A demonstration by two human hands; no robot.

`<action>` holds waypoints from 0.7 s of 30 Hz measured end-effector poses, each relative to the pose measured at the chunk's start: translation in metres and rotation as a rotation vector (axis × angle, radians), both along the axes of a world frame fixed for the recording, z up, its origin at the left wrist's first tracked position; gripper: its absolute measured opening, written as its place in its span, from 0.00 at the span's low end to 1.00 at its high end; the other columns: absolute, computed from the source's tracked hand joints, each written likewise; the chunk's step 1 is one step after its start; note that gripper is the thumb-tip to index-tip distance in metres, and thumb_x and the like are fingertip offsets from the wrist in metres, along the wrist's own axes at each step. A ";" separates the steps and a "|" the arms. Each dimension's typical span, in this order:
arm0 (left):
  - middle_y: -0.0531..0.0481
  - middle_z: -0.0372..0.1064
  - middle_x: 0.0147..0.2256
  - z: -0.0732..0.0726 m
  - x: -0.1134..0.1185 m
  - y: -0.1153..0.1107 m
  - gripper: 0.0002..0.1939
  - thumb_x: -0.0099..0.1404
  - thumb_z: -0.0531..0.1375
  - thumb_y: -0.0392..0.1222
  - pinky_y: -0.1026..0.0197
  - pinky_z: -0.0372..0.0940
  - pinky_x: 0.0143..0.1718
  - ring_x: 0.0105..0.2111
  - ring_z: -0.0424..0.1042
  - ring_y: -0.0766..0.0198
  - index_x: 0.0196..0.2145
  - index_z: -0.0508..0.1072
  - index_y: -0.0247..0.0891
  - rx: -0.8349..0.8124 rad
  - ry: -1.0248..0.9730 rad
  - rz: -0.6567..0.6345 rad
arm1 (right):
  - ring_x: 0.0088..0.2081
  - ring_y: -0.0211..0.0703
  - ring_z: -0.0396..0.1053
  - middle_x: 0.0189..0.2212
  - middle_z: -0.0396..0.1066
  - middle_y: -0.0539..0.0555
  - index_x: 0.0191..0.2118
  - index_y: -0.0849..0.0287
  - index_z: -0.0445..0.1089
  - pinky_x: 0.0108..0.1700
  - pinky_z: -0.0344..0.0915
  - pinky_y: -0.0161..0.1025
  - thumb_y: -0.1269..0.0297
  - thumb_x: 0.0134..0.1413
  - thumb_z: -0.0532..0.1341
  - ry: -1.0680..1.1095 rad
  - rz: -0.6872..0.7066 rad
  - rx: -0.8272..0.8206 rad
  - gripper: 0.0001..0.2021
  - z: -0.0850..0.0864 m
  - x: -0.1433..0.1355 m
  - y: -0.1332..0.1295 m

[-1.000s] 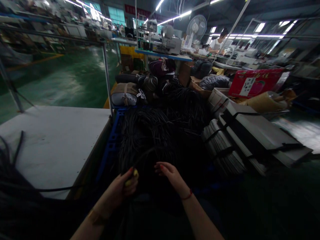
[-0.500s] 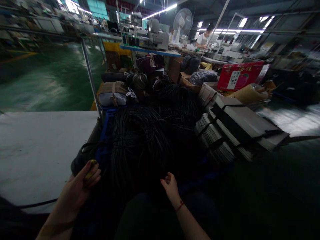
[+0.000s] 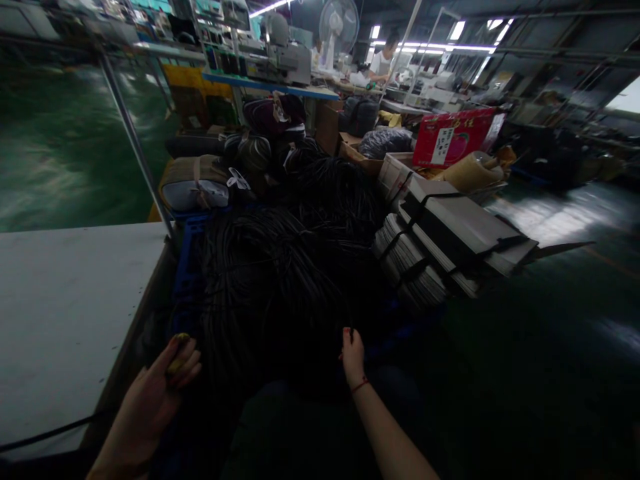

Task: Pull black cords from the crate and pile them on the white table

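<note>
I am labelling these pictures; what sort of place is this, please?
Probably a sewing workshop: what look like a sewing machine and thread cones, plus a tied, cloth-like bundle.

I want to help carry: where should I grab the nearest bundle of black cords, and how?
Probably hold the black cord bundle by its curved far end, reaching down from above. There the strands bend together in an arch, a likely handhold; the near part is too dark to judge.
</note>
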State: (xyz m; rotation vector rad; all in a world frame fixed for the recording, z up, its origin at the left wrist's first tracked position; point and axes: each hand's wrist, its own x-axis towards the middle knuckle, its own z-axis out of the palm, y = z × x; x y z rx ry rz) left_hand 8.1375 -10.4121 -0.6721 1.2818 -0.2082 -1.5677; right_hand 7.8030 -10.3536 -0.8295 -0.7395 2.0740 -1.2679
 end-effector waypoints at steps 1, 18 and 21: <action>0.58 0.57 0.19 -0.003 -0.005 0.002 0.02 0.57 0.59 0.35 0.72 0.57 0.15 0.16 0.56 0.74 0.30 0.68 0.37 0.001 -0.030 -0.017 | 0.24 0.38 0.63 0.23 0.65 0.50 0.30 0.59 0.65 0.24 0.60 0.34 0.47 0.46 0.57 0.007 0.023 0.012 0.18 -0.003 -0.002 -0.003; 0.46 0.75 0.41 -0.047 -0.147 0.016 0.18 0.51 0.65 0.48 0.61 0.61 0.49 0.46 0.69 0.54 0.39 0.76 0.37 -0.316 -0.166 -0.640 | 0.17 0.28 0.47 0.17 0.50 0.40 0.30 0.57 0.58 0.20 0.57 0.30 0.51 0.52 0.58 -0.661 0.447 -0.282 0.15 0.158 0.021 -0.042; 0.47 0.72 0.46 -0.036 -0.166 0.024 0.19 0.53 0.64 0.47 0.60 0.57 0.54 0.51 0.65 0.54 0.42 0.74 0.39 -0.274 -0.058 -0.659 | 0.17 0.27 0.49 0.18 0.51 0.40 0.32 0.58 0.59 0.21 0.57 0.28 0.53 0.50 0.60 -0.805 0.470 -0.248 0.14 0.174 0.038 -0.060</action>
